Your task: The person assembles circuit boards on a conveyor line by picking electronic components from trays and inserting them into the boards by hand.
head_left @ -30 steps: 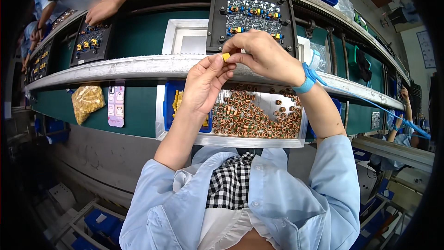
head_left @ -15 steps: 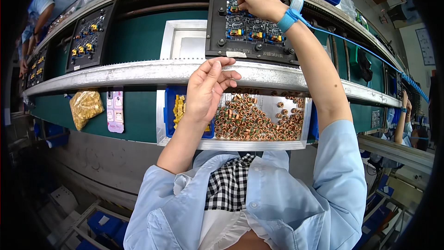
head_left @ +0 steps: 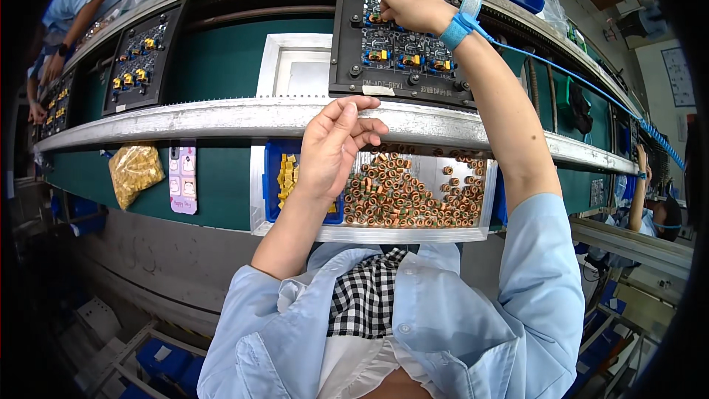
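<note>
— Where's the right hand (head_left: 413, 6)?
— On the black fixture board (head_left: 399, 52), fingers curled at its top-left corner; whether they pinch a part, I cannot tell.
— And the left hand (head_left: 332, 148)?
— Loosely open, empty, over the tray (head_left: 369, 233) of copper coils (head_left: 413, 196).
</note>
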{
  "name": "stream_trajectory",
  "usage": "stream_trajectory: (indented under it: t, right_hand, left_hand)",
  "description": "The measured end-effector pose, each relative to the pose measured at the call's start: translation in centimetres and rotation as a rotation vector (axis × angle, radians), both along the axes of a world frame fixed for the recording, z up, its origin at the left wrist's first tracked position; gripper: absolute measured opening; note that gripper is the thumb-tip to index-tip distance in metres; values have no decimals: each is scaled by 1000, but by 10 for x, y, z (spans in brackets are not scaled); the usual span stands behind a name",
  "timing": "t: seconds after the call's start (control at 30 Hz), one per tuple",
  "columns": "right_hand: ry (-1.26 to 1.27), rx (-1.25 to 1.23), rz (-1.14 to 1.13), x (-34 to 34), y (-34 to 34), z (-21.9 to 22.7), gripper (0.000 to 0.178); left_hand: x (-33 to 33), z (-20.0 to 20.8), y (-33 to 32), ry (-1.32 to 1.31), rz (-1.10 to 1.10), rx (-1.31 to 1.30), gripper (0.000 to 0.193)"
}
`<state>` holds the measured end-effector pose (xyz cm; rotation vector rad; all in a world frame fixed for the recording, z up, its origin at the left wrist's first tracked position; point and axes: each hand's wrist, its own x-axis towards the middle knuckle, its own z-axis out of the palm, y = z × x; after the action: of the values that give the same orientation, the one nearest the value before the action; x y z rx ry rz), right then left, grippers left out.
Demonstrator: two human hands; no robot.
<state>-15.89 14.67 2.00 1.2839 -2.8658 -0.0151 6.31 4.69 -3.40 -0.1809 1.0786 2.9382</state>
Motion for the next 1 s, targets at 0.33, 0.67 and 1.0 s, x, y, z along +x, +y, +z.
stream_trajectory:
  t: [0.33, 0.67, 1.0]
  right_hand:
    - [73, 6, 81, -6, 1, -6, 16]
    - [32, 10, 92, -8, 2, -7, 13]
    - [-2, 58, 26, -4, -1, -3, 11]
  left_hand:
    - [0, 0, 0, 14, 1, -2, 22]
    - [2, 0, -1, -1, -9, 5, 22]
    - [2, -2, -3, 7, -30, 13, 22]
